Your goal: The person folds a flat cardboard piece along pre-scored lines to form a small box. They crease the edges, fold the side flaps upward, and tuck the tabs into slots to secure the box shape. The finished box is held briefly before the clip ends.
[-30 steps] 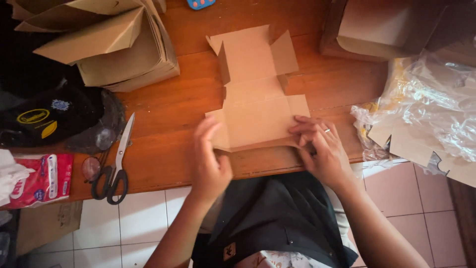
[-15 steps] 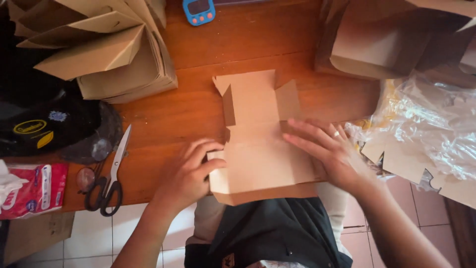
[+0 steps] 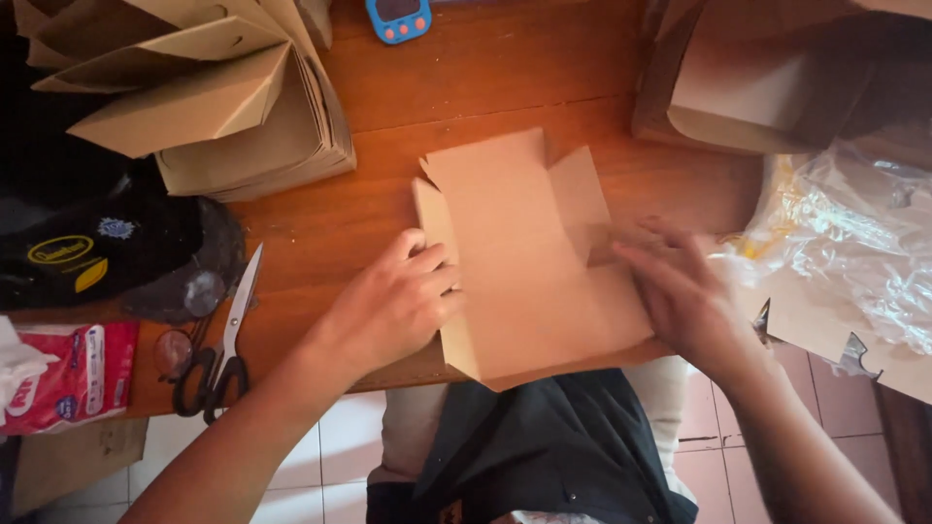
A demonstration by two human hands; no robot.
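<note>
A flat brown cardboard box blank point(image 3: 529, 252) lies on the wooden table point(image 3: 505, 68) in front of me, its flaps partly folded over. My left hand point(image 3: 393, 306) presses on the blank's left edge, fingers curled against a raised side flap. My right hand point(image 3: 680, 291), blurred by motion, rests on the blank's right side near a small flap, fingers spread. Neither hand lifts the blank off the table.
A stack of folded cardboard boxes point(image 3: 209, 97) sits at the back left, an assembled box point(image 3: 767, 82) at the back right. Scissors point(image 3: 223, 340) lie near the front left edge. A blue timer point(image 3: 398, 17), a black bag point(image 3: 107, 252), a red packet point(image 3: 68, 374) and clear plastic wrap point(image 3: 854, 252) surround the work area.
The top panel of the blank has been folded down over the middle. My left hand moved up the left edge; my right hand slid to the right flap.
</note>
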